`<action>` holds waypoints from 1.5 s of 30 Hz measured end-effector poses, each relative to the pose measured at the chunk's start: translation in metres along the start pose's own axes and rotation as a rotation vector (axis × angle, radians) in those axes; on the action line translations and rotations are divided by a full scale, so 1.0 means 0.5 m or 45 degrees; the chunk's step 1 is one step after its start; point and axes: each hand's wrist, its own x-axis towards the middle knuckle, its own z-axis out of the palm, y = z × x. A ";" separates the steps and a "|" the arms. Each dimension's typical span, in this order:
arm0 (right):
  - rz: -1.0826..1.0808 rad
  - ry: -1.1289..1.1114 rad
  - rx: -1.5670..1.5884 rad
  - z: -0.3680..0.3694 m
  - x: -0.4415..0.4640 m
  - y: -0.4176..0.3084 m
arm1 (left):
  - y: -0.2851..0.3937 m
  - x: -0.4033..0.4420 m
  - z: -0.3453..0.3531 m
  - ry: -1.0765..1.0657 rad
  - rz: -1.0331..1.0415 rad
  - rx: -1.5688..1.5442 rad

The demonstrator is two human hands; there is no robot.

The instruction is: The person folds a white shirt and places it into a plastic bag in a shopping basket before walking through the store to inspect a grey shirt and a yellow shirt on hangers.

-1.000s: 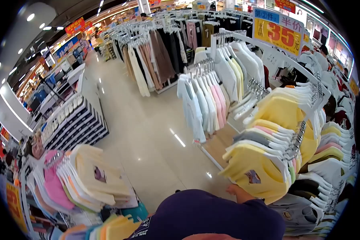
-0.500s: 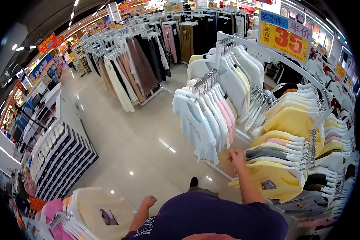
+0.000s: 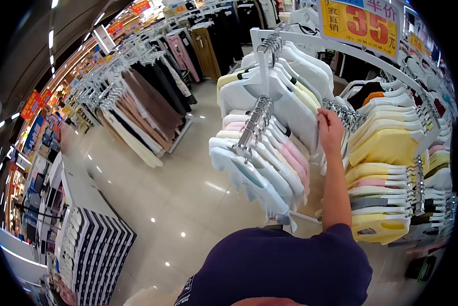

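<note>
My right hand reaches forward between the hanging tops, its fingers curled in together. Its fingertips are beside the edge of a white long-sleeved top and close to a row of white hangers; whether they pinch anything is hidden. Left of my right forearm, light blue, white and pink short-sleeved shirts hang on a metal arm of the white rack. On the forearm's other side hang yellow and white tops. My left hand is out of view.
A yellow and blue price sign stands above the rack. Trousers hang on another rack at the upper left. Stacked striped boxes stand by a white counter at lower left. Shiny tiled floor runs between.
My right hand has moved up and forward, from beside the lower shirts to the white tops and hangers. My left hand has left the view. The rack appears nearer.
</note>
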 end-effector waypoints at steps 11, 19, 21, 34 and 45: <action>0.123 -0.079 0.080 0.028 0.001 -0.007 | 0.077 0.188 -0.178 -0.054 0.159 0.164; 0.207 -0.147 -0.246 0.042 0.060 -0.022 | 0.173 0.285 -0.250 -0.116 0.328 0.114; 0.057 -0.100 -0.428 0.049 0.097 -0.012 | 0.178 0.291 -0.260 -0.122 0.350 0.100; 0.197 -0.852 -0.460 0.095 0.236 0.021 | 0.060 0.255 -0.272 -0.157 0.200 0.151; 0.066 -0.472 -0.418 0.094 0.204 -0.041 | 0.049 0.281 -0.284 -0.183 0.249 0.157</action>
